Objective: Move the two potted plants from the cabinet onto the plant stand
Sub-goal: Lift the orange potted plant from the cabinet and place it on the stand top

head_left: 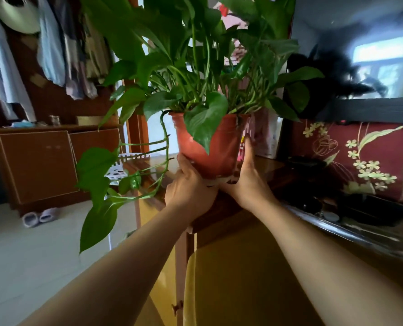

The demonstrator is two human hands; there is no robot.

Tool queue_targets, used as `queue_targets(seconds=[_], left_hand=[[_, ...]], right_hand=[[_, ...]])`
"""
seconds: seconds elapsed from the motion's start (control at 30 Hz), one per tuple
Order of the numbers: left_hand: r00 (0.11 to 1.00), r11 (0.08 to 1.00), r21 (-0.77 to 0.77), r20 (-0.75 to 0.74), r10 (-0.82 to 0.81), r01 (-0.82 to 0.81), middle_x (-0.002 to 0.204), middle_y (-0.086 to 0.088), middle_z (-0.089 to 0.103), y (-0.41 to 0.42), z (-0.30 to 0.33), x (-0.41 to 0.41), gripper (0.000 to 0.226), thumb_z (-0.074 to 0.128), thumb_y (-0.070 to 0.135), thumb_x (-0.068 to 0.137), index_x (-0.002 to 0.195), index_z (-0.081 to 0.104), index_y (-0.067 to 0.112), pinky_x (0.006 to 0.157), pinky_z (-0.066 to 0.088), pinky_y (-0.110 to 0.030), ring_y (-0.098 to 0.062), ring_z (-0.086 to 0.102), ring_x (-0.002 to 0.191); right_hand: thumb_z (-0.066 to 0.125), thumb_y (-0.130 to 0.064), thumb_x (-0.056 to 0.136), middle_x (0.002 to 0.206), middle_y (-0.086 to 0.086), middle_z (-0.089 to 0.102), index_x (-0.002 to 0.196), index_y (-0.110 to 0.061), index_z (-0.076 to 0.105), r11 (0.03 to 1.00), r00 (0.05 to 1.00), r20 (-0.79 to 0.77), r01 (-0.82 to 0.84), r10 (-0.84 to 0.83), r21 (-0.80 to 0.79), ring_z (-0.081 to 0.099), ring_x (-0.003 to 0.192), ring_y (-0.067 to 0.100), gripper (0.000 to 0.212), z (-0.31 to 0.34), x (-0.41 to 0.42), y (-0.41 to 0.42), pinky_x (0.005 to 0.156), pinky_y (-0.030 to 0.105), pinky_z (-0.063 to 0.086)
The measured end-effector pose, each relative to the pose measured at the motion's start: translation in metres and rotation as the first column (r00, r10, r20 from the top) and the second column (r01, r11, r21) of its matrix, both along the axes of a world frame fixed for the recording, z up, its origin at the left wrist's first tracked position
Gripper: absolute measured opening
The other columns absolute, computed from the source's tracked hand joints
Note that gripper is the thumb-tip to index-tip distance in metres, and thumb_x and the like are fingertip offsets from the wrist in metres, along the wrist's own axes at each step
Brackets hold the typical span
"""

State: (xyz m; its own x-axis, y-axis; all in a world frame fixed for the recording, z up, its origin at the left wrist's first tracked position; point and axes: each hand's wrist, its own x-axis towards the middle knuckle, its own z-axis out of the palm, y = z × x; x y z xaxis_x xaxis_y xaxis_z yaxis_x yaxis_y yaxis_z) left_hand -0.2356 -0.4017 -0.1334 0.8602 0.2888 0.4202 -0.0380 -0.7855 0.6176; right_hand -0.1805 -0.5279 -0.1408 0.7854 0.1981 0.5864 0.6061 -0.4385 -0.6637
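A leafy green potted plant in a terracotta-coloured pot (219, 147) is at the left end of the wooden cabinet (221, 205), with a white saucer under its base. My left hand (191, 187) grips the pot's lower left side and base. My right hand (248, 175) is pressed against its lower right side, thumb up along the wall. Long vines trail down over the cabinet's left edge. A white slatted plant stand (125, 161) shows partly behind the leaves to the left. A second potted plant is not clearly visible.
A television (360, 55) stands on the cabinet at right, above a red floral cloth (360, 156) and dark items. A brown wardrobe unit (40, 161) with hanging clothes fills the left background. Slippers (39, 217) lie on the pale floor.
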Motion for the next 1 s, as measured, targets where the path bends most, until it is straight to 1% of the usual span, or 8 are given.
queue_targets(seconds=[0.07, 0.13, 0.23, 0.33, 0.63, 0.77, 0.9, 1.0], left_hand=[[1.0, 0.998, -0.051, -0.019, -0.021, 0.02, 0.139, -0.019, 0.043, 0.001, 0.004, 0.006, 0.109, 0.065, 0.047, 0.07, 0.145, -0.008, 0.012, 0.101, 0.041, -0.05, -0.04, 0.047, 0.123], [0.999, 0.998, -0.051, -0.038, -0.028, 0.026, 0.142, -0.02, 0.037, 0.001, 0.007, 0.01, 0.119, 0.068, 0.046, 0.068, 0.144, -0.017, 0.012, 0.103, 0.04, -0.049, -0.039, 0.044, 0.126], [0.998, 0.998, -0.055, -0.047, -0.04, 0.037, 0.142, -0.021, 0.036, 0.005, 0.01, 0.016, 0.127, 0.075, 0.037, 0.065, 0.143, -0.022, 0.011, 0.104, 0.039, -0.048, -0.038, 0.043, 0.127], [0.997, 0.995, -0.088, -0.046, -0.056, 0.052, 0.139, -0.021, 0.039, 0.009, 0.012, 0.022, 0.126, 0.077, 0.03, 0.063, 0.143, -0.019, 0.012, 0.102, 0.042, -0.049, -0.038, 0.046, 0.124], [0.994, 0.984, -0.142, 0.0, -0.109, 0.108, 0.136, -0.021, 0.039, 0.016, 0.013, 0.033, 0.125, 0.084, 0.018, 0.058, 0.143, -0.008, 0.012, 0.103, 0.041, -0.051, -0.039, 0.045, 0.123], [0.983, 0.949, -0.258, 0.055, -0.173, 0.181, 0.136, -0.017, 0.041, 0.018, 0.016, 0.032, 0.119, 0.083, 0.028, 0.06, 0.143, -0.001, 0.016, 0.105, 0.039, -0.05, -0.036, 0.044, 0.125], [0.968, 0.896, -0.379, 0.178, -0.176, 0.232, 0.136, -0.016, 0.041, 0.016, 0.024, 0.032, 0.092, 0.065, 0.048, 0.075, 0.141, 0.009, 0.017, 0.106, 0.04, -0.047, -0.033, 0.045, 0.126], [0.958, 0.903, -0.362, 0.245, -0.149, 0.233, 0.135, -0.017, 0.04, 0.013, 0.031, 0.032, 0.071, 0.056, 0.046, 0.085, 0.132, 0.016, 0.013, 0.107, 0.039, -0.047, -0.03, 0.041, 0.127]], right_hand=[[0.083, -0.053, 0.05, 0.146, 0.001, 0.044, 0.14, -0.049, -0.018, 0.999, 0.999, -0.026, -0.023, 0.024, 0.038, 0.051, 0.122, 0.018, 0.136, 0.002, 0.01, 0.005, 0.094, 0.028, 0.036], [0.081, -0.058, 0.037, 0.145, 0.0, 0.045, 0.131, -0.06, -0.022, 0.997, 0.998, -0.03, -0.046, 0.048, 0.069, 0.05, 0.125, 0.019, 0.139, 0.004, 0.022, 0.009, 0.102, 0.035, 0.038], [0.086, -0.05, 0.036, 0.132, -0.009, 0.049, 0.116, -0.073, -0.028, 0.994, 0.996, 0.023, -0.086, 0.085, 0.065, 0.052, 0.123, 0.02, 0.141, 0.003, 0.043, 0.012, 0.105, 0.049, 0.041], [0.088, -0.049, 0.036, 0.131, -0.011, 0.048, 0.112, -0.074, -0.027, 0.993, 0.994, 0.041, -0.102, 0.099, 0.063, 0.054, 0.121, 0.018, 0.14, 0.003, 0.055, 0.015, 0.103, 0.051, 0.043], [0.087, -0.051, 0.033, 0.129, -0.015, 0.042, 0.122, -0.066, -0.009, 0.981, 0.986, -0.007, -0.165, 0.166, 0.1, 0.05, 0.124, 0.015, 0.131, 0.01, 0.043, 0.011, 0.104, 0.039, 0.041], [0.09, -0.035, 0.041, 0.132, -0.012, 0.04, 0.132, -0.059, -0.012, 0.98, 0.983, -0.001, -0.181, 0.182, 0.08, 0.047, 0.129, 0.02, 0.138, 0.016, 0.037, 0.009, 0.107, 0.049, 0.04], [0.093, -0.024, 0.04, 0.133, -0.009, 0.047, 0.122, -0.071, -0.011, 0.978, 0.982, -0.029, -0.181, 0.185, 0.106, 0.057, 0.116, 0.024, 0.14, 0.027, 0.034, 0.007, 0.09, 0.049, 0.053], [0.091, -0.037, 0.038, 0.127, -0.006, 0.055, 0.127, -0.062, -0.005, 0.983, 0.987, -0.055, -0.146, 0.153, 0.111, 0.063, 0.096, 0.022, 0.134, 0.037, 0.028, 0.004, 0.063, 0.027, 0.054]])
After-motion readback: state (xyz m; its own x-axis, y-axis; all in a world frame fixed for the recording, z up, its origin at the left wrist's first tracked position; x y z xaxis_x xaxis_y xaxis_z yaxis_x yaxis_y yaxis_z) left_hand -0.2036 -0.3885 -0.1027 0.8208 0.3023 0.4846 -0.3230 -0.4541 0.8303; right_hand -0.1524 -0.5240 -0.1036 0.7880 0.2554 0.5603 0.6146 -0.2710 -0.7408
